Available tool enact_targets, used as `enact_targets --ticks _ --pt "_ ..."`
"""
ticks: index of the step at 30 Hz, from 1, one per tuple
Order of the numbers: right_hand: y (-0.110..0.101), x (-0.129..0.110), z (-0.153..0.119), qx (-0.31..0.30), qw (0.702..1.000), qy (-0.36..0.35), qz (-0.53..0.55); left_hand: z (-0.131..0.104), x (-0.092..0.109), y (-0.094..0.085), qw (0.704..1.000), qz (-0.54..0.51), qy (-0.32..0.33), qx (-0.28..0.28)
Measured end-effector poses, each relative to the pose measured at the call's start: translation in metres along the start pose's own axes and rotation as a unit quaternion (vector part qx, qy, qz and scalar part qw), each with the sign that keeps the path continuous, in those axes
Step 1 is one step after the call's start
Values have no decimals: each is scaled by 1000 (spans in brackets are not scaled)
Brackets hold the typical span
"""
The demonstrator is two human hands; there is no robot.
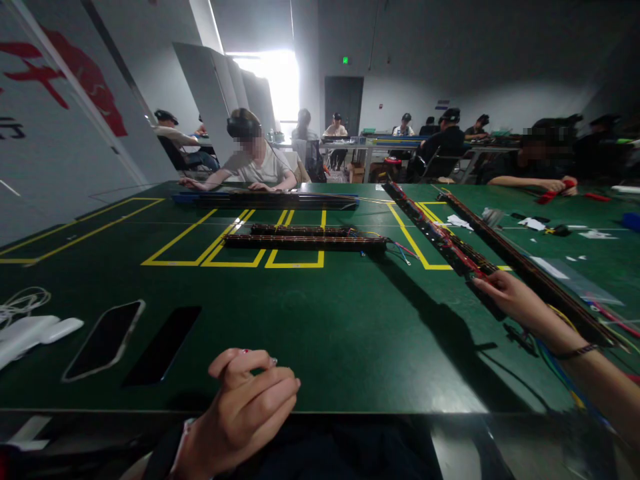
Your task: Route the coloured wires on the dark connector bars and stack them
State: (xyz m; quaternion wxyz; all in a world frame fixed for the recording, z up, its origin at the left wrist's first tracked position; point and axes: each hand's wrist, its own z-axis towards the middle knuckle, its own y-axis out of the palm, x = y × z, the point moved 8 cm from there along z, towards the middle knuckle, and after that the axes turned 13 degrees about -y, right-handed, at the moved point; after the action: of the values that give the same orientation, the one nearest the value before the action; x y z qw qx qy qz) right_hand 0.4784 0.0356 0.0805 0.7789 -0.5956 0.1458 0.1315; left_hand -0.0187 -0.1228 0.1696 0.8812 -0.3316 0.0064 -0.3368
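Note:
My right hand [513, 300] grips the near end of a long, narrow black bar with red wires and small parts along it [433, 230]. The bar runs away from me at a slant on the right side of the table. Over the near table edge my left hand [255, 400] is raised, its fingers curled together. Whether something small sits between those fingertips, I cannot make out. Another long dark bar [520, 260] lies to the right of the held one. Two shorter dark bars [305, 241] with wire ends lie mid-table.
The green table [300, 313] has yellow tape outlines [295, 265]. Two phones [105, 340] and a white device with a cord [35, 333] lie at left. Across the table, a person [263, 157] reaches over blue-and-black bars [265, 200]. Another person's hands [560, 189] hold something red at right.

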Motion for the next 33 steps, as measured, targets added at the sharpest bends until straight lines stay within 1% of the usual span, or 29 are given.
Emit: enact_targets --ticks 3,4,5,7,9,12,14,16,18,19,21,24,26,30,33 --pt "-2 -49 7 -8 998 -54 -19 -3 -2 5 1000 3 -2 0" --pt "0 -66 9 -17 997 -71 -27 -4 -2 7 1000 7 -3 -1" --pt "3 -83 13 -22 995 -90 -36 -5 -3 9 1000 12 -5 -3" --pt "16 -119 20 -44 987 -145 -46 -7 -4 12 1000 14 -12 -5" --pt "35 -151 27 -65 976 -201 -50 -8 -4 14 1000 10 -17 -8" --pt "75 -195 33 -113 952 -278 -59 -9 -5 16 999 14 -35 -17" --pt "103 -219 36 -144 936 -314 -68 -10 -7 18 998 19 -56 -27" --pt "130 -241 38 -180 921 -339 -67 -11 -11 18 996 7 -77 -33" --pt "152 -260 40 -206 913 -348 -56 -11 -17 20 994 -17 -102 -45" --pt "161 -269 42 -212 910 -352 -52 -10 -21 22 991 -34 -118 -56" --pt "176 -288 46 -212 906 -362 -50 -10 -30 31 980 -73 -158 -97" --pt "193 -317 53 -197 905 -373 -58 -12 -44 49 951 -136 -224 -164" --pt "204 -336 57 -186 905 -379 -58 -12 -49 61 933 -167 -256 -189" --pt "222 -371 58 -168 902 -396 -52 -12 -55 79 901 -220 -306 -217" --pt "227 -387 55 -152 898 -410 -53 -9 -59 90 883 -238 -333 -229"
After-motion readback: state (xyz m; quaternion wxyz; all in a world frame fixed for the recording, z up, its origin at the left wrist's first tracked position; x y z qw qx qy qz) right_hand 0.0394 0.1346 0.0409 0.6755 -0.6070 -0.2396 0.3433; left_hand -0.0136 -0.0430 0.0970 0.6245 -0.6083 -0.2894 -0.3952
